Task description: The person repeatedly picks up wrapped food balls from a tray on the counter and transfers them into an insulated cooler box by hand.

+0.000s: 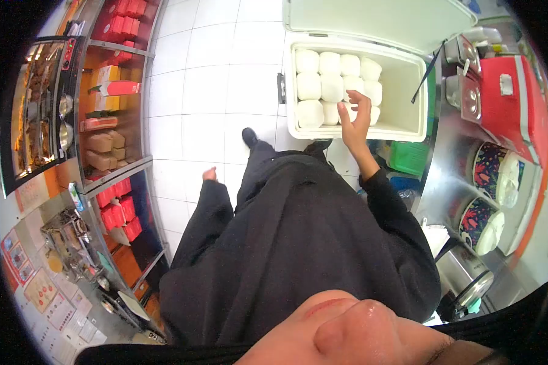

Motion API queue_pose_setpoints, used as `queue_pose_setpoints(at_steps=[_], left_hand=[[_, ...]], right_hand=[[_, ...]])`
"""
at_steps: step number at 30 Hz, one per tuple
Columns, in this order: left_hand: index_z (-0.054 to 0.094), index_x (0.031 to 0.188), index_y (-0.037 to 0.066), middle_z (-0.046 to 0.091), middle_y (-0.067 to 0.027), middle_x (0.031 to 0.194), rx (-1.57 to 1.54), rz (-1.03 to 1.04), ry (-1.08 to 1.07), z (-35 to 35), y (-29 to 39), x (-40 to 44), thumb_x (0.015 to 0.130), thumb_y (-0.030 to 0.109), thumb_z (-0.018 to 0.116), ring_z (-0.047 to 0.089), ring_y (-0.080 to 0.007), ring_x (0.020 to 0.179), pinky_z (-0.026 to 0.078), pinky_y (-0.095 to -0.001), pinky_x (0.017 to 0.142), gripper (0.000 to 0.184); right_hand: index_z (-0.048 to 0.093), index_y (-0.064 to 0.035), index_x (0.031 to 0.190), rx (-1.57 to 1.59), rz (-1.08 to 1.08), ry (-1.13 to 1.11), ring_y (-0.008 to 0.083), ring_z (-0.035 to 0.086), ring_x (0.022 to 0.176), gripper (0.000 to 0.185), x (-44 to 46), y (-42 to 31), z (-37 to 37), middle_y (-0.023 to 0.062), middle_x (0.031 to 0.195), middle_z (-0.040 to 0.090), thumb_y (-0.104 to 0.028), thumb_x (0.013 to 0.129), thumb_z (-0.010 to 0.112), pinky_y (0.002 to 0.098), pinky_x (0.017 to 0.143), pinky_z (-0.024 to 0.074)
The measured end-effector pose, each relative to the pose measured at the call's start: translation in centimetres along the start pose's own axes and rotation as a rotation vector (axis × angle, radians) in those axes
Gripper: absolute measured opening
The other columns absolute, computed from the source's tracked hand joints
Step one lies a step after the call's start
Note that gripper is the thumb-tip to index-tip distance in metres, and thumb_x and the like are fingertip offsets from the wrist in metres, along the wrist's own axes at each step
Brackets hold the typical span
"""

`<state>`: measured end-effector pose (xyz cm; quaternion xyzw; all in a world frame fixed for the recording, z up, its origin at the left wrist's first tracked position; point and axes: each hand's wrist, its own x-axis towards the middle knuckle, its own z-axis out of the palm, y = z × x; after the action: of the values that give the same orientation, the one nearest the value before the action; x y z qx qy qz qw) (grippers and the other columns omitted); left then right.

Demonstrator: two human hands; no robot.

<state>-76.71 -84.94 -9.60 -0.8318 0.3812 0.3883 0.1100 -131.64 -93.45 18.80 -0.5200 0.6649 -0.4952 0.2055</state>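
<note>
A white cooler box (419, 79) stands with its lid (371, 18) swung up. Rows of white, rounded lumps (330, 87), which look like dough portions, fill most of it. Over the near right part of these lumps is my right hand (356, 118), thumb and fingers apart and curved, with nothing visible in it. It covers some of the lumps, and I cannot tell whether it touches one. Low at my side, above the tiled floor, hangs my left hand (209, 174). It is small in view and partly in its dark sleeve, with a finger out and nothing seen in it.
Metal shelving (119, 45) with red packets and brown boxes runs along the left. On the right, a steel counter (447, 158) carries metal containers, a red insulated bag (508, 100) and two patterned round containers (493, 173). A green crate (406, 157) sits below the counter.
</note>
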Motion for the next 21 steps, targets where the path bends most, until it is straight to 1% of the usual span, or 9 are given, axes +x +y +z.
queue_pose_setpoints(at_steps=[1, 3, 4, 7, 10, 14, 16, 19, 21], left_hand=[[0.062, 0.119, 0.007, 0.062, -0.0145, 0.117, -0.659, -0.390, -0.079, 0.0, -0.4, -3.1, 0.090, 0.022, 0.060, 0.060, -0.0324, 0.102, 0.055, -0.0454, 0.073, 0.033], [0.058, 0.126, 0.008, 0.062, -0.0110, 0.113, -0.636, -0.162, -0.203, 1.7, -4.3, -1.5, 0.095, 0.024, 0.055, 0.061, -0.0303, 0.097, 0.054, -0.0468, 0.070, 0.035], [0.053, 0.131, 0.010, 0.060, -0.0106, 0.116, -0.753, -0.279, -0.262, 1.9, -5.0, -0.1, 0.092, 0.036, 0.057, 0.061, -0.0299, 0.096, 0.050, -0.0494, 0.070, 0.047], [0.054, 0.130, 0.011, 0.060, -0.0098, 0.115, -0.553, -0.177, -0.349, -2.1, -4.0, 0.6, 0.088, 0.043, 0.058, 0.060, -0.0293, 0.097, 0.048, -0.0505, 0.071, 0.053], [0.049, 0.133, 0.012, 0.059, -0.0107, 0.121, -0.977, -0.070, -0.303, -4.5, -5.6, 4.1, 0.090, 0.045, 0.056, 0.060, -0.0280, 0.098, 0.047, -0.0479, 0.078, 0.054], [0.044, 0.136, 0.011, 0.056, -0.0136, 0.126, -1.157, -0.124, -0.173, -9.9, -5.4, 5.7, 0.092, 0.046, 0.055, 0.059, -0.0290, 0.101, 0.046, -0.0493, 0.083, 0.057], [0.043, 0.137, 0.012, 0.055, -0.0131, 0.127, -1.247, -0.177, -0.161, -11.6, -5.5, 6.8, 0.092, 0.045, 0.055, 0.059, -0.0297, 0.101, 0.045, -0.0498, 0.085, 0.057], [0.042, 0.140, 0.013, 0.050, -0.0140, 0.137, -1.239, -0.222, -0.211, -14.3, -2.9, 8.8, 0.091, 0.045, 0.055, 0.053, -0.0343, 0.117, 0.042, -0.0499, 0.094, 0.060], [0.047, 0.133, 0.017, 0.054, -0.0099, 0.125, -1.356, -0.247, -0.294, -15.8, 0.3, 11.5, 0.091, 0.045, 0.054, 0.055, -0.0301, 0.109, 0.042, -0.0482, 0.091, 0.051]], right_hand=[[0.057, -0.0052, 0.116, 0.020, -0.039, -0.011, 0.0229, 0.053, 0.095, 0.035, -0.1, -1.4, 1.1, 0.0107, 0.110, 0.054, -0.021, 0.086, 0.067, 0.0347, 0.081, 0.0433], [0.057, -0.0030, 0.115, 0.064, -0.107, -0.033, 0.0214, 0.054, 0.097, 0.032, -0.5, -4.3, 4.7, 0.0107, 0.112, 0.054, -0.017, 0.088, 0.065, 0.0329, 0.081, 0.0434], [0.057, -0.0019, 0.113, 0.071, -0.134, -0.052, 0.0211, 0.054, 0.097, 0.031, -0.8, -5.8, 7.1, 0.0107, 0.110, 0.055, -0.016, 0.087, 0.065, 0.0323, 0.080, 0.0433], [0.058, -0.0034, 0.112, 0.166, -0.179, -0.173, 0.0196, 0.054, 0.095, 0.029, -2.0, -10.9, 15.7, 0.0104, 0.110, 0.055, -0.011, 0.085, 0.066, 0.0321, 0.078, 0.0456], [0.058, -0.0073, 0.111, 0.202, -0.247, -0.403, 0.0227, 0.053, 0.099, 0.030, -2.7, -15.3, 23.0, 0.0109, 0.110, 0.052, -0.011, 0.083, 0.070, 0.0339, 0.077, 0.0486], [0.059, -0.0098, 0.111, 0.193, -0.348, -0.604, 0.0208, 0.055, 0.095, 0.029, -1.1, -17.8, 29.0, 0.0107, 0.112, 0.050, -0.011, 0.084, 0.070, 0.0319, 0.076, 0.0506], [0.059, -0.0082, 0.111, 0.150, -0.370, -0.564, 0.0177, 0.056, 0.091, 0.031, 0.5, -18.0, 30.7, 0.0097, 0.111, 0.051, -0.008, 0.082, 0.071, 0.0293, 0.074, 0.0500], [0.059, -0.0085, 0.111, 0.091, -0.329, -0.474, 0.0150, 0.058, 0.086, 0.031, 3.9, -17.5, 31.3, 0.0088, 0.111, 0.051, -0.005, 0.082, 0.070, 0.0276, 0.070, 0.0506], [0.059, -0.0102, 0.111, 0.055, -0.245, -0.381, 0.0160, 0.059, 0.084, 0.030, 5.9, -16.4, 31.4, 0.0090, 0.111, 0.051, -0.006, 0.083, 0.069, 0.0285, 0.069, 0.0517]])
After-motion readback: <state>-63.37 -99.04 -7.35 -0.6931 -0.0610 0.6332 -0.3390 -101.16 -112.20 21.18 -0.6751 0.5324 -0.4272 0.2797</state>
